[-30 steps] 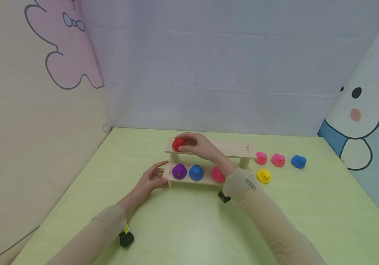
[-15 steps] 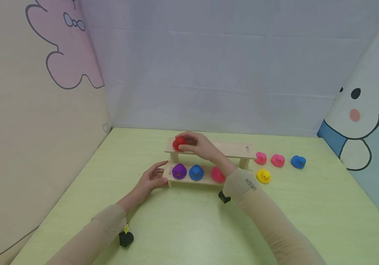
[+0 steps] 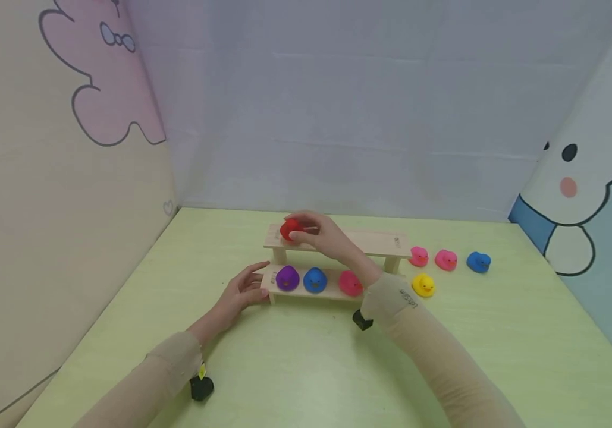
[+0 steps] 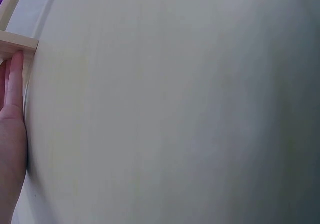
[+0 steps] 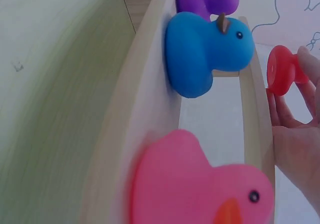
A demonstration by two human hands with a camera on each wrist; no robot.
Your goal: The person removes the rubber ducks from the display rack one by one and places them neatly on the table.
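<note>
At the left end of the flat wooden upper shelf [image 3: 372, 241], a smooth, rounded red toy [image 3: 287, 229] is pinched between thumb and fingers of the right hand [image 3: 326, 238]; the left hand [image 3: 237, 298], fingers extended, touches the lower shelf [image 3: 332, 288].

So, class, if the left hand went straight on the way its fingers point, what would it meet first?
Probably the left end of the lower wooden shelf; the left hand seems to be touching it there, though exact contact is hard to judge.
</note>
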